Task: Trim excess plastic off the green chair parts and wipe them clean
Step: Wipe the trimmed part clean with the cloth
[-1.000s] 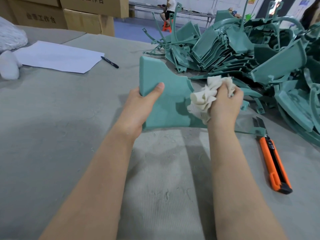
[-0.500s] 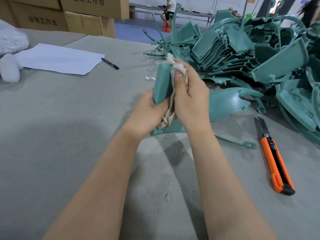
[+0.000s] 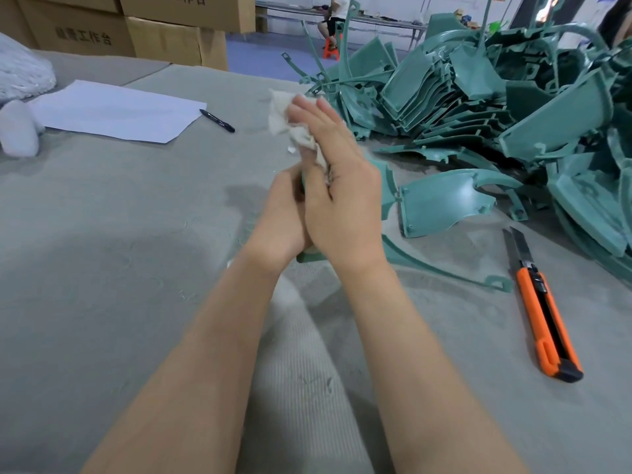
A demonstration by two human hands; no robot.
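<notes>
Since a moment ago my right hand (image 3: 342,200) has slid up the green chair part (image 3: 309,257), fingers now flat, pressing the cloth (image 3: 290,126) against it at frame centre; my left hand (image 3: 284,217) grips the part, mostly hidden between my palms.

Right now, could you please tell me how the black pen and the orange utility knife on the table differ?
The pen is slim and all black; the utility knife is broader, orange with black trim. The pen lies to the left, beside the white paper; the knife lies on the right, near the pile of green parts. Both lie flat on the grey table cover, held by nobody.
</notes>
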